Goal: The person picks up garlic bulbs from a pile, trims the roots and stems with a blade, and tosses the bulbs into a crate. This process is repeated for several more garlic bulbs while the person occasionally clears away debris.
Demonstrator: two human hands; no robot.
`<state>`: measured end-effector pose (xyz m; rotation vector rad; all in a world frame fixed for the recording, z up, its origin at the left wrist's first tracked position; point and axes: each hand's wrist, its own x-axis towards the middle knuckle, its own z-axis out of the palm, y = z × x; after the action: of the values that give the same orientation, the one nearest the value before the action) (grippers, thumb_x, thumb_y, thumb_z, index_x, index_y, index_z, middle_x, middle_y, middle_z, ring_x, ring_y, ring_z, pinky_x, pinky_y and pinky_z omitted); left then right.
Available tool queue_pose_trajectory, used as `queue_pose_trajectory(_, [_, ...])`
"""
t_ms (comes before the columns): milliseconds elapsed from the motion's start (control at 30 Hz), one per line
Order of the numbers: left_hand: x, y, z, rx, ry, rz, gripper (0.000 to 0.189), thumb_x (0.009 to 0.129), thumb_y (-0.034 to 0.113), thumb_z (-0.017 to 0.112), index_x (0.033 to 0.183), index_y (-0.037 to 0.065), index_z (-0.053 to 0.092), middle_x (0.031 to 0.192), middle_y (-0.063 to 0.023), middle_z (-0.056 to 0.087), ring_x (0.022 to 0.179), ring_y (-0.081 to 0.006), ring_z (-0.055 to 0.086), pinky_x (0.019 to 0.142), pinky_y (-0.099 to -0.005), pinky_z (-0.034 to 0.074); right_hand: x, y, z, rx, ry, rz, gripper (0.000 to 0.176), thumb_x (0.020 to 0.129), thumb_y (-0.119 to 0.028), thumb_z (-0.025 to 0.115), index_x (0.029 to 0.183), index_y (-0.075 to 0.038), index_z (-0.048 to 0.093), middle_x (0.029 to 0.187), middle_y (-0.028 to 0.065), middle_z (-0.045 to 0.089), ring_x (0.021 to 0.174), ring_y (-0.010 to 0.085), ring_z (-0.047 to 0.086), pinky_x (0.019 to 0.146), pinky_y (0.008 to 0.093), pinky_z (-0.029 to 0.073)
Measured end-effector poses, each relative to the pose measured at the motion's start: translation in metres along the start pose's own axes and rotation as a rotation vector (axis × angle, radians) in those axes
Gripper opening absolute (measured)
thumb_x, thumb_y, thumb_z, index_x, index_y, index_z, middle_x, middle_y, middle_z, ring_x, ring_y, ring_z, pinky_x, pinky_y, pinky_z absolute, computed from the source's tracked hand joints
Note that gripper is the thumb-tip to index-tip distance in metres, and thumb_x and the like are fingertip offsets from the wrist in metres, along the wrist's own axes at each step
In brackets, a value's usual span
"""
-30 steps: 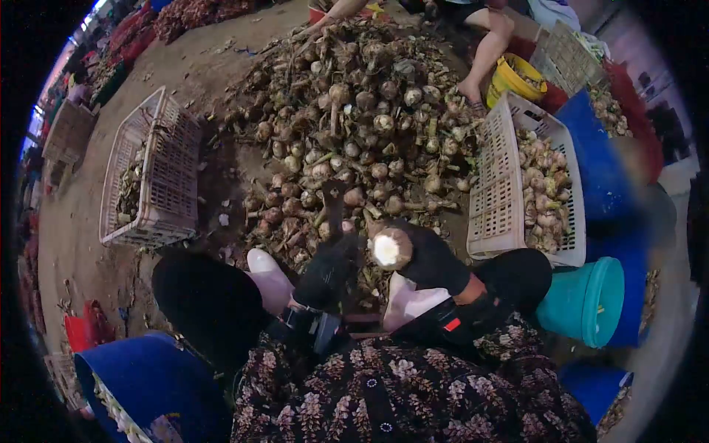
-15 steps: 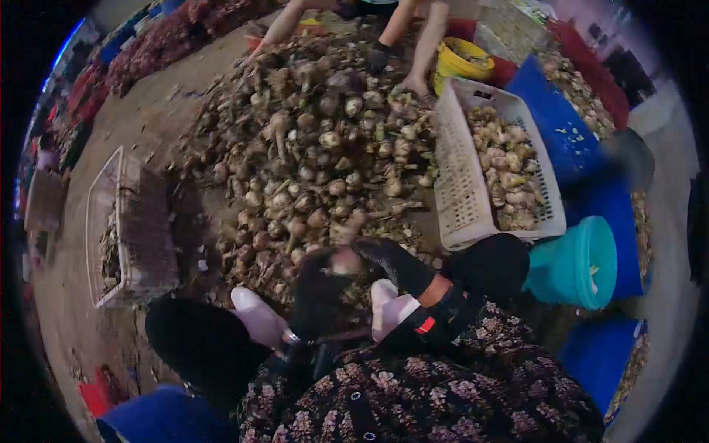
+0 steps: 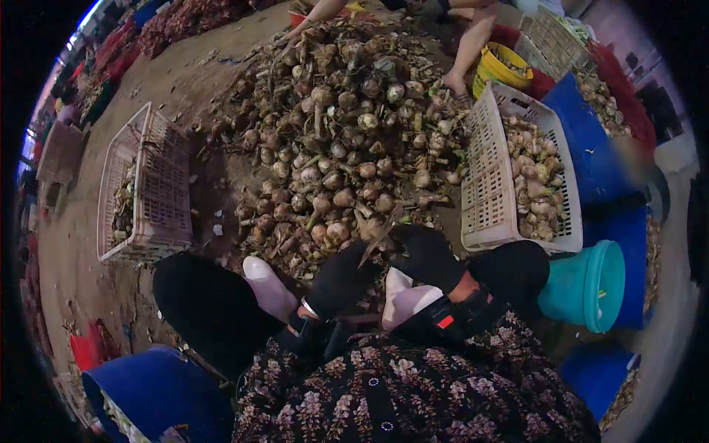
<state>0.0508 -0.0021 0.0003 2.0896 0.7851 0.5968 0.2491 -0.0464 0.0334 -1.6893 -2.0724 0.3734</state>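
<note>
Both my hands wear black gloves and meet low over the near edge of a heap of garlic bulbs (image 3: 336, 177) with dry stalks. My left hand (image 3: 343, 279) is closed, and a brown, dry garlic stalk (image 3: 375, 244) sticks up from its fingers. My right hand (image 3: 428, 258) comes in from the right with its fingers curled toward the left one. What lies between its fingertips is hidden. My white boots (image 3: 267, 288) stand below the hands at the heap's edge.
A white crate (image 3: 487, 188) of garlic stands right of the heap, beside a teal bucket (image 3: 602, 288). Another crate (image 3: 159, 192) is at left. Farther back are a yellow bucket (image 3: 491, 70) and another person's leg (image 3: 473, 48). Blue containers (image 3: 162, 391) stand around me.
The view has shifted, so the heap and crates sit differently in it. My hands, blurred before, now show clearly and close together, with the stalk standing up between them.
</note>
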Motion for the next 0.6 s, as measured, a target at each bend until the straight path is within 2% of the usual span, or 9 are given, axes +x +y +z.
queue_pose_trajectory(33, [0.001, 0.003, -0.002, 0.006, 0.005, 0.003, 0.034, 0.080, 0.022, 0.057, 0.108, 0.004, 0.054, 0.092, -0.0210, 0.060, 0.086, -0.0383, 0.058, 0.071, -0.0440, 0.046, 0.000, -0.001, -0.002, -0.001, -0.003, -0.020, 0.037, 0.072, -0.033, 0.064, 0.095, -0.005, 0.061, 0.088, 0.0145, 0.062, 0.081, 0.0336, 0.058, 0.070, 0.0413, 0.046])
queue_pose_trajectory(100, [0.004, 0.012, -0.008, -0.071, -0.030, -0.151, 0.033, 0.082, 0.024, 0.056, 0.107, 0.004, 0.054, 0.092, -0.0209, 0.061, 0.086, -0.0385, 0.058, 0.071, -0.0448, 0.046, 0.000, -0.006, -0.008, -0.004, -0.007, -0.055, 0.032, 0.076, -0.028, 0.059, 0.098, -0.005, 0.062, 0.094, 0.0162, 0.061, 0.084, 0.0337, 0.057, 0.073, 0.0449, 0.046])
queue_pose_trajectory(200, [0.002, -0.012, 0.005, -0.037, -0.006, -0.211, 0.027, 0.078, 0.019, 0.057, 0.101, 0.004, 0.057, 0.086, -0.0181, 0.061, 0.083, -0.0374, 0.058, 0.072, -0.0433, 0.046, -0.006, 0.019, -0.003, -0.026, 0.167, 0.099, 0.034, 0.075, -0.027, 0.064, 0.099, -0.004, 0.060, 0.089, 0.0141, 0.062, 0.079, 0.0296, 0.060, 0.071, 0.0371, 0.048])
queue_pose_trajectory(300, [-0.031, -0.140, 0.057, 0.605, -0.337, 0.293, 0.024, 0.070, 0.015, 0.058, 0.093, 0.007, 0.060, 0.082, -0.0146, 0.060, 0.078, -0.0352, 0.058, 0.071, -0.0411, 0.046, -0.007, 0.054, -0.056, 0.070, 0.515, 0.245, 0.030, 0.079, -0.025, 0.062, 0.100, -0.002, 0.059, 0.084, 0.0125, 0.060, 0.074, 0.0228, 0.059, 0.070, 0.0318, 0.048])
queue_pose_trajectory(333, [-0.026, -0.127, 0.050, 0.511, -0.268, 0.297, 0.024, 0.068, 0.014, 0.058, 0.091, 0.008, 0.061, 0.081, -0.0134, 0.059, 0.077, -0.0341, 0.058, 0.071, -0.0402, 0.046, -0.007, 0.061, -0.088, 0.176, 0.696, 0.291, 0.029, 0.081, -0.024, 0.060, 0.099, -0.001, 0.058, 0.083, 0.0118, 0.059, 0.073, 0.0210, 0.059, 0.070, 0.0308, 0.048])
queue_pose_trajectory(367, [-0.019, -0.097, 0.037, 0.409, -0.207, 0.305, 0.024, 0.066, 0.014, 0.058, 0.090, 0.009, 0.062, 0.080, -0.0121, 0.058, 0.075, -0.0330, 0.058, 0.071, -0.0392, 0.046, -0.011, 0.077, -0.114, 0.123, 0.789, 0.306, 0.029, 0.081, -0.024, 0.060, 0.100, -0.001, 0.058, 0.085, 0.0127, 0.059, 0.076, 0.0225, 0.058, 0.072, 0.0316, 0.047])
queue_pose_trajectory(433, [-0.007, -0.068, 0.023, 0.264, -0.101, 0.321, 0.023, 0.065, 0.014, 0.058, 0.087, 0.010, 0.062, 0.080, -0.0106, 0.058, 0.074, -0.0315, 0.058, 0.070, -0.0385, 0.046, -0.028, 0.110, -0.161, -0.160, 0.838, 0.319, 0.031, 0.082, -0.024, 0.060, 0.103, -0.001, 0.058, 0.091, 0.0144, 0.059, 0.083, 0.0255, 0.057, 0.077, 0.0331, 0.046])
queue_pose_trajectory(500, [-0.006, -0.062, 0.019, 0.184, -0.014, 0.317, 0.020, 0.067, 0.015, 0.059, 0.086, 0.011, 0.063, 0.082, -0.0101, 0.058, 0.075, -0.0307, 0.058, 0.068, -0.0391, 0.046, -0.042, 0.143, -0.190, -0.494, 0.794, 0.348, 0.032, 0.082, -0.024, 0.060, 0.105, -0.001, 0.057, 0.096, 0.0162, 0.059, 0.089, 0.0284, 0.056, 0.081, 0.0347, 0.044])
queue_pose_trajectory(600, [-0.002, -0.071, 0.032, 0.165, -0.002, 0.141, 0.020, 0.067, 0.015, 0.060, 0.087, 0.010, 0.063, 0.083, -0.0105, 0.058, 0.076, -0.0303, 0.058, 0.068, -0.0387, 0.046, -0.046, 0.189, -0.207, -0.881, 0.649, 0.405, 0.034, 0.082, -0.024, 0.060, 0.108, -0.001, 0.056, 0.103, 0.0188, 0.058, 0.099, 0.0329, 0.054, 0.088, 0.0370, 0.042])
